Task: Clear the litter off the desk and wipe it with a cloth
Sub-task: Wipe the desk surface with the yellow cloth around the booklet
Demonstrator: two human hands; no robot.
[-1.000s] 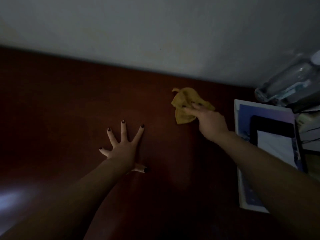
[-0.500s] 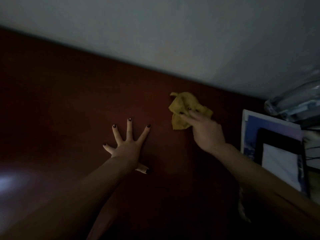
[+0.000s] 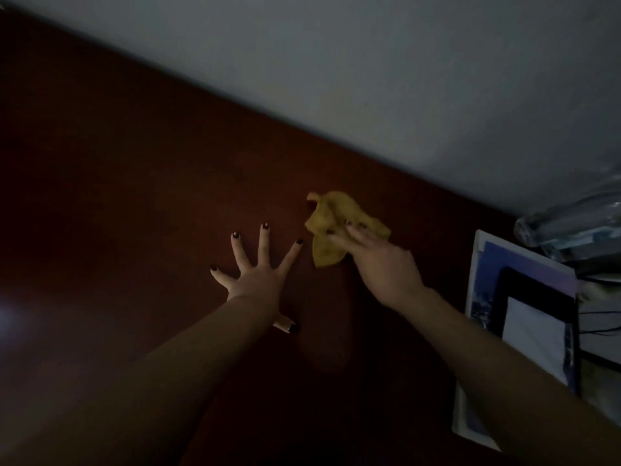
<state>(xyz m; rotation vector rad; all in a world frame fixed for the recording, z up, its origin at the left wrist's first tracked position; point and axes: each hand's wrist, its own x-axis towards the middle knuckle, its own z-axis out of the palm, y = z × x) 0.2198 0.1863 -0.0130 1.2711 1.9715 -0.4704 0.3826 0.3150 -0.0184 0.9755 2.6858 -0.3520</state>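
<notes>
A crumpled yellow cloth (image 3: 331, 223) lies on the dark reddish-brown desk (image 3: 134, 196), near the wall. My right hand (image 3: 379, 264) rests on the cloth's right side, its straight fingers pressing the cloth onto the wood. My left hand (image 3: 258, 277) lies flat on the desk just left of the cloth, fingers spread wide, apart from the cloth by a small gap. The room is dim. I see no litter on the visible desk surface.
A white-edged book or folder with a purple cover (image 3: 524, 331) lies at the desk's right side, with a dark tablet-like item on it. A clear plastic bottle (image 3: 571, 220) lies behind it against the grey wall (image 3: 403, 79). Cables run at the far right.
The cloth and my right hand have slid a little leftward toward my left hand. The camera has tilted, shifting the book and bottle to the right. My left hand stays planted.
</notes>
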